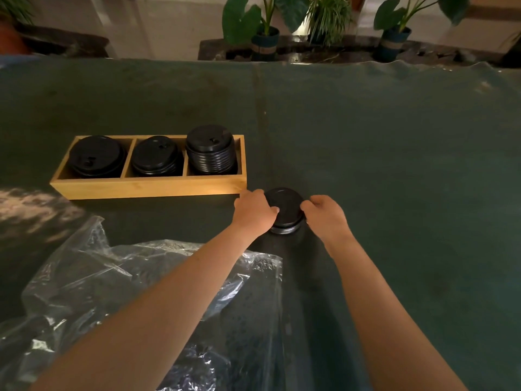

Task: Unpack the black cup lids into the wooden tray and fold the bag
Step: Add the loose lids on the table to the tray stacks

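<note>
Hands meet over a short stack of black cup lids [284, 211] standing on the dark green tabletop [394, 165], roughly midway between its left and right edges. The left hand [255, 211] grips the stack's left side, thumb resting on the top lid, while the right hand [324, 217] closes on the right side, fingers curled against the rim. Both hands are holding the stack between them; its base looks to be on the cloth surface.

Just to the left of the stack, and a little farther toward the far edge, sits the wooden tray [149, 187], its right front corner almost touching the left hand. The tray has three compartments, each filled with black lids: a low pile on the left [97, 159], another low pile in the middle [156, 159], and a taller stack on the right [211, 152] rising above the tray's wall.

Nearer the front edge, under the left forearm, lies the clear plastic bag [112, 292], crumpled and unfolded. Potted plants [265, 32] stand beyond the tabletop's far edge.
</note>
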{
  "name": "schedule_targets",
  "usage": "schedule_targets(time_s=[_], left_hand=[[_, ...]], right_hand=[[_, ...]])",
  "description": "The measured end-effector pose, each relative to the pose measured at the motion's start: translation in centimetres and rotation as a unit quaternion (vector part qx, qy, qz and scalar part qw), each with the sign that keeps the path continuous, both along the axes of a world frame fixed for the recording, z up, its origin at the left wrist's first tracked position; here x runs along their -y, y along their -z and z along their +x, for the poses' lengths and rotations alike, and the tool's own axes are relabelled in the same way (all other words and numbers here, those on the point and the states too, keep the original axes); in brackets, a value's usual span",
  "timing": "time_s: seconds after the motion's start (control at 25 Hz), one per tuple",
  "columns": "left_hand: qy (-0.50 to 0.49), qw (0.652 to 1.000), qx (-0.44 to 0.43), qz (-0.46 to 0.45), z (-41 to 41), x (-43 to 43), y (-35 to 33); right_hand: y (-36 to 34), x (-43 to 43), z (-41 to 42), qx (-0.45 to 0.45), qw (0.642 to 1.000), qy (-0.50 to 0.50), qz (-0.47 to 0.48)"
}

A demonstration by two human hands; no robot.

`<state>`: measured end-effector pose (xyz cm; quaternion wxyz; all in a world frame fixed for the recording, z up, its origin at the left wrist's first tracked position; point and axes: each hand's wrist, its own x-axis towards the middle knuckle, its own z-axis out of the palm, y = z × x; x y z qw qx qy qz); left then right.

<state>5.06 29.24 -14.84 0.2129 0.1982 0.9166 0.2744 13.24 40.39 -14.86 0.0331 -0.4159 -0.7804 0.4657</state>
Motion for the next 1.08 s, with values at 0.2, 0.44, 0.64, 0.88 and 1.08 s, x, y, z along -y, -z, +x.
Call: schedule_targets(time_s=[0.2,0.44,0.64,0.88,1.08], left_hand=[[-0.033,0.999,0.029,0.002,0.4,-0.7,-0.2],[-0.148,0.984,0.083,0.051,2.3,-1.0,-1.0],[-0.164,0.973,0.070,0.144,4.0,0.7,-1.2],[-0.196,0.945,0.015,0.262,2.0,4.6,-5.2],[-0.269,0.902,-0.021,0.336,-3.3,10.1,-8.6]], right_hand=[[0.2,1.0,-0.9,0.030,0.999,-0.018,0.035],[1.0,1.9,-0.4,-0.004,0.999,0.053,-0.002],[0.9,3.7,0.5,-0.033,0.996,0.082,0.004],[-5.0,7.5,-2.1,-0.165,0.977,0.089,0.100],[-9.8,12.7,-8.2,-0.243,0.956,0.005,0.164]])
